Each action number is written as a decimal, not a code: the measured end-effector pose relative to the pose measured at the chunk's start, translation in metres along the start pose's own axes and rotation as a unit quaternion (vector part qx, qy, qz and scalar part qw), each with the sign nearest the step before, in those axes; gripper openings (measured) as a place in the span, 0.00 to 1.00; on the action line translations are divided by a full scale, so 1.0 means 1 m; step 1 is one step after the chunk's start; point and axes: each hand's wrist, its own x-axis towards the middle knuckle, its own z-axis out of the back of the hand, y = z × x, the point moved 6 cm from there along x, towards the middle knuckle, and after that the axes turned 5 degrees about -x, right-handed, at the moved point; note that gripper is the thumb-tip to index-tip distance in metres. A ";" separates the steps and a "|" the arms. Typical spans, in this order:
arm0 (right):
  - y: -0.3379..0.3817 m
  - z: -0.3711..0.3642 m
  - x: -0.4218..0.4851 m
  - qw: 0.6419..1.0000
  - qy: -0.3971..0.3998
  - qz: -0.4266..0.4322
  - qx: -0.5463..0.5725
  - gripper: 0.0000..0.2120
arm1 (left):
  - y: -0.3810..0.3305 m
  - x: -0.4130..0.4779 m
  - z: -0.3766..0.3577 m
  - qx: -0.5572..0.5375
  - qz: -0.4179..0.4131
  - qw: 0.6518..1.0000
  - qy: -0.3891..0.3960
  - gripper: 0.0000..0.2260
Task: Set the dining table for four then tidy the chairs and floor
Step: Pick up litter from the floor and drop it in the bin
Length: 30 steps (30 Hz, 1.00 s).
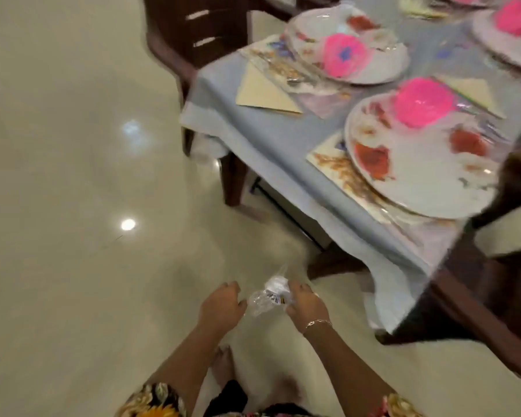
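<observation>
Plastic wrapper (268, 299): clear, crumpled, held low over the floor (73, 176), near the corner of the set surface (277, 139). Judged near weightless, soft and slippery; best bunched at its middle in a fist. Right hand (304, 305) curls round its right end. Left hand (221, 305) has its fingers curled at the other end; with the blur I cannot tell whether it grips. Long axis runs roughly hand to hand, with a twisted tail pointing away toward the surface.

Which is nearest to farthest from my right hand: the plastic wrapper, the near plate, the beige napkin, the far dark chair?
From the right hand:
1. plastic wrapper, held in it.
2. near plate, up right on the table.
3. beige napkin, farther along the table's left edge.
4. dark chair, top left, beyond the table.
</observation>
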 end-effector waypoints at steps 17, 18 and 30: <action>-0.364 -0.114 -0.413 0.886 -0.107 -0.362 0.269 0.22 | -0.346 -0.235 -0.300 0.134 -0.242 0.940 0.200 0.11; -0.383 -0.119 -0.435 0.874 -0.115 -0.384 0.275 0.22 | -0.367 -0.252 -0.317 0.139 -0.263 0.931 0.212 0.09; -0.611 -0.097 -0.529 0.796 -0.196 -0.510 0.259 0.22 | -0.591 -0.295 -0.460 0.080 -0.350 0.898 0.256 0.07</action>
